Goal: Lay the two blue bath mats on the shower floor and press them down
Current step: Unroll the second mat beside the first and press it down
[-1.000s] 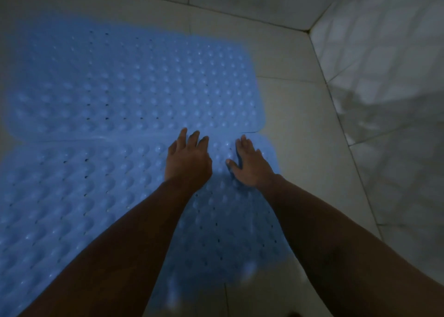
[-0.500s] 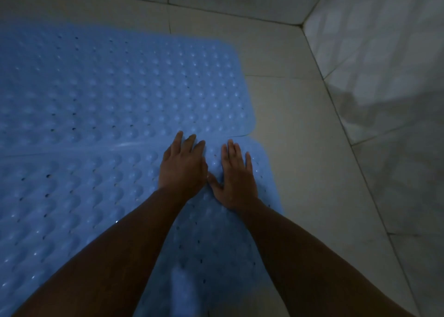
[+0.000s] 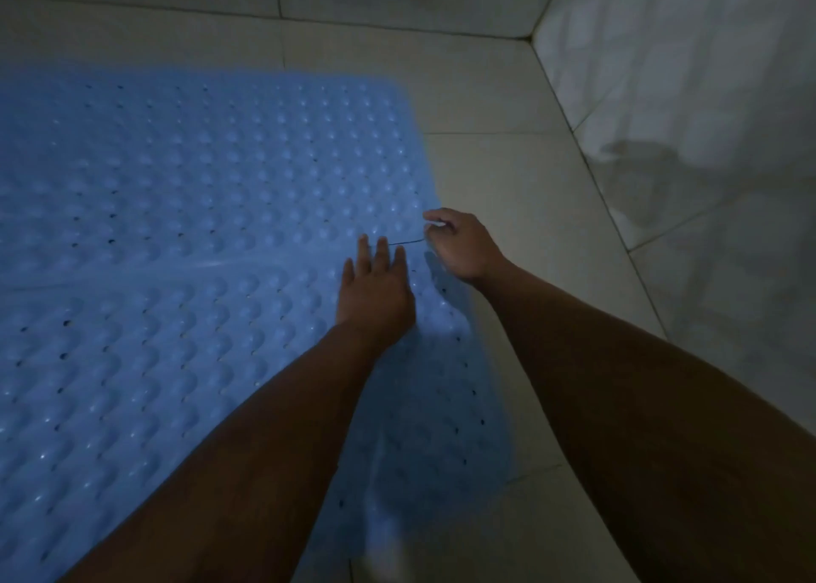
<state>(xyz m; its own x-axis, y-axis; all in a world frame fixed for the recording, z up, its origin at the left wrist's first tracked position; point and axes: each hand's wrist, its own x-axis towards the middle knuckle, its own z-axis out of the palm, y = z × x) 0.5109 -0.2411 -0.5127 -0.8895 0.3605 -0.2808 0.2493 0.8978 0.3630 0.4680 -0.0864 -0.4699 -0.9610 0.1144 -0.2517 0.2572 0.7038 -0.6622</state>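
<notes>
Two blue mats lie flat on the shower floor (image 3: 508, 176), side by side w/ long edges meeting in a seam: far mat (image 3: 198, 162) toward the back wall, near mat (image 3: 154, 361) closer to the person, both ending short of the right wall so bare tile shows along that side. L hand (image 3: 375, 293) is spread flat, fingers straight, palm down on the near mat right at the seam, gripping nothing – prob. pinning that edge so it doesn't shift. R hand (image 3: 461, 246) sits at the mats' right-end corners where the seam runs out; fingers curled, thumb & forefinger look pinched on the far mat's corner edge, though dim light & blur make it hard to be sure what exactly it's got. A thin dark gap shows along the seam between the hands, so the corner seems a bit lifted or misaligned; likely reason for the pinch is to tug it square before pressing. Judging by this, laying is about done, pressing/adjusting at the right end remains
</notes>
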